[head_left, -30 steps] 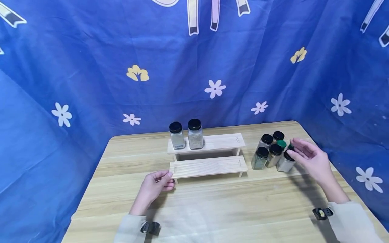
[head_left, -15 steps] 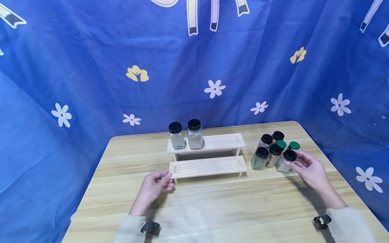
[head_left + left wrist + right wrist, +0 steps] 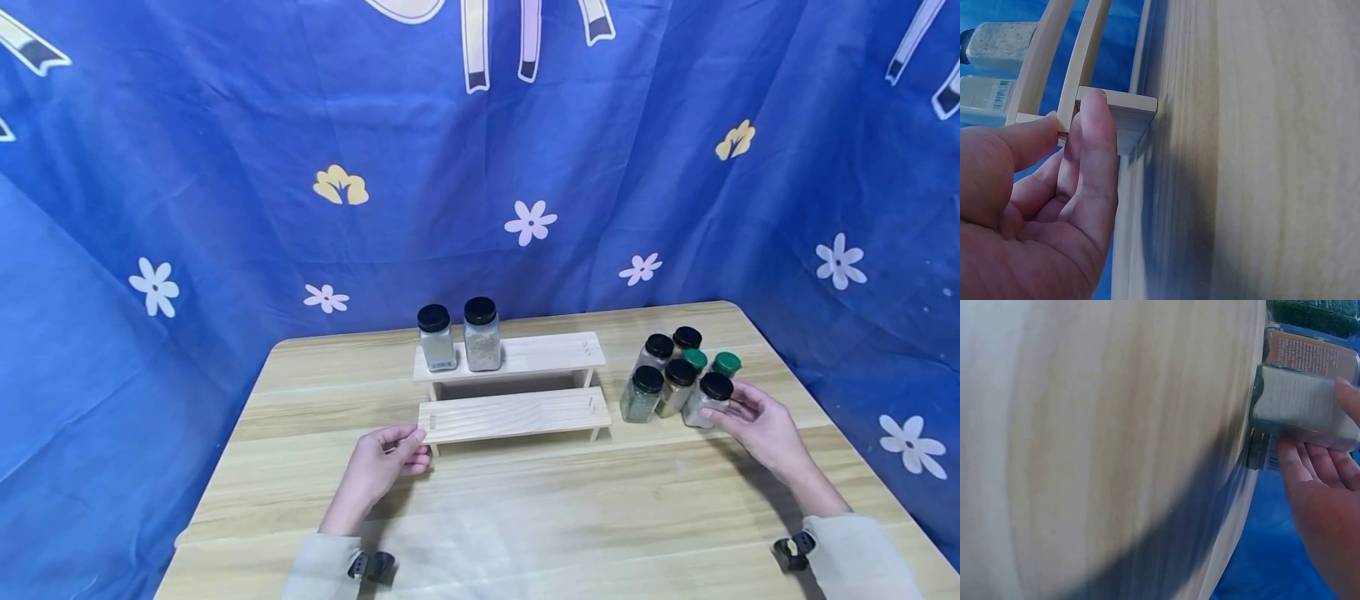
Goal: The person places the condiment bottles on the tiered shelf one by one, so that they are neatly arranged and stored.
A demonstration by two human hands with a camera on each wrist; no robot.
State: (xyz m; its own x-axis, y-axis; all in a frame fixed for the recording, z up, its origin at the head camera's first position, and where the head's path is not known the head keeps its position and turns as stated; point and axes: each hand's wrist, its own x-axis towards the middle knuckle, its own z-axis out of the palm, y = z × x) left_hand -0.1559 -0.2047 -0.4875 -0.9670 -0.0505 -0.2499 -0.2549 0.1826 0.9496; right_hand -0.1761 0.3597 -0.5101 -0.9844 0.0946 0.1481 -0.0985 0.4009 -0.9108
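Observation:
My left hand (image 3: 381, 462) pinches the left end of the lower wooden shelf (image 3: 517, 415), thumb on its top and fingers beneath; the left wrist view shows the shelf's end leg (image 3: 1122, 103) beside the fingertips. At the right, my right hand (image 3: 768, 427) holds a black-lidded spice jar (image 3: 702, 408) with pale contents. The thumb lies on the jar's front and the fingers on its right side. In the right wrist view this jar (image 3: 1304, 406) stands against a brown-labelled jar (image 3: 1310, 355), its base at the table.
Behind the lower shelf, the upper wooden shelf (image 3: 551, 353) bears two black-lidded jars, one at its left end (image 3: 438, 346) and a taller one (image 3: 482, 343). Several more jars crowd round the held one, including a green-lidded jar (image 3: 726, 364). A blue curtain (image 3: 420, 250) hangs behind the table.
My right hand has come down and toward me from the green-lidded jar to the black-lidded jar in front, and now holds it. My left hand stays at the shelf's end.

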